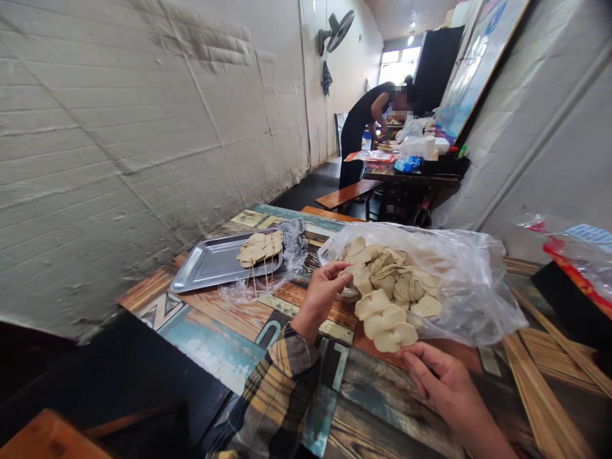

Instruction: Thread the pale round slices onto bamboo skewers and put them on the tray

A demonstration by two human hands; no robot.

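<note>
My right hand (437, 376) is closed, thumb and finger pinched at the lower end of a row of overlapping pale round slices (388, 324). They look threaded as a skewer, but the stick is hard to make out. My left hand (324, 294) has its fingertips pinched at the left edge of the pile, seemingly on one slice (356, 278). Behind both hands, a heap of similar slices (399, 280) spills from an open clear plastic bag (471, 284). Several loaded skewers (261, 248) lie on a metal tray (208, 260) at the left, their sticks overhanging its front edge.
Crumpled plastic wrap (292, 245) sits by the tray on the patchwork-patterned table (210, 341). Wooden strips (545, 395) and a red-edged clear package (574, 268) are at the right. Farther back, a person (366, 118) bends over another table beside a bench (349, 193).
</note>
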